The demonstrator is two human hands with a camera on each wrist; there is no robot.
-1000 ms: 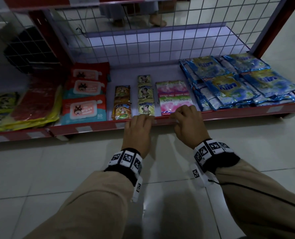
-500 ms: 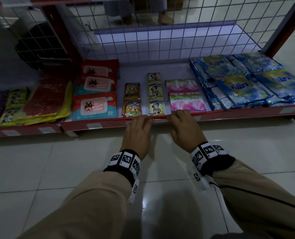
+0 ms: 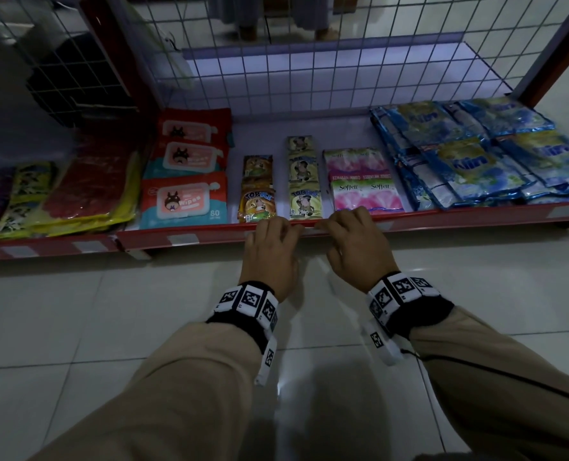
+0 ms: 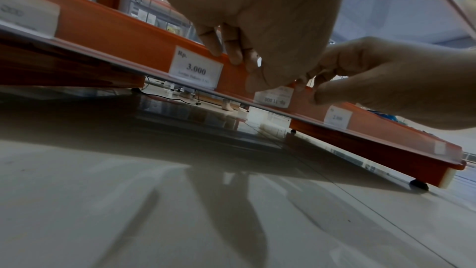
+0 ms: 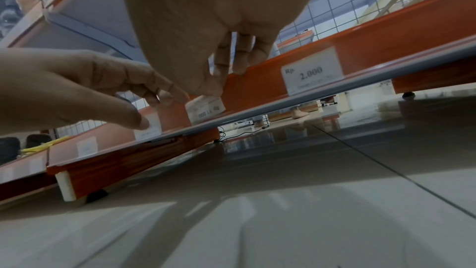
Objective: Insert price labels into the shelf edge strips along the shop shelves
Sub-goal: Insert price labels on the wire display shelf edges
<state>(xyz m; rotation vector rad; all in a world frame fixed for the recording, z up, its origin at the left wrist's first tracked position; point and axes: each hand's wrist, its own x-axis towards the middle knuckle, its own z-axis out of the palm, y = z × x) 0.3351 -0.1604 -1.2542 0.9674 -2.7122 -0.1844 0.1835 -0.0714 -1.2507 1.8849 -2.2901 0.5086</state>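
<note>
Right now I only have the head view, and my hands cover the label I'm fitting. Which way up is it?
Observer: Upside down. On the left wrist view the 11.000 label reads inverted.
Operator: Is it sitting square in the edge strip?
Observer: No. On the right wrist view it sits tilted against the edge strip, with its top edge under the thumb of the right hand.
Operator: What do the neighbours read?
Observer: Both are upright: the 3.000 label on its left, the 2.000 label on its right.
</note>
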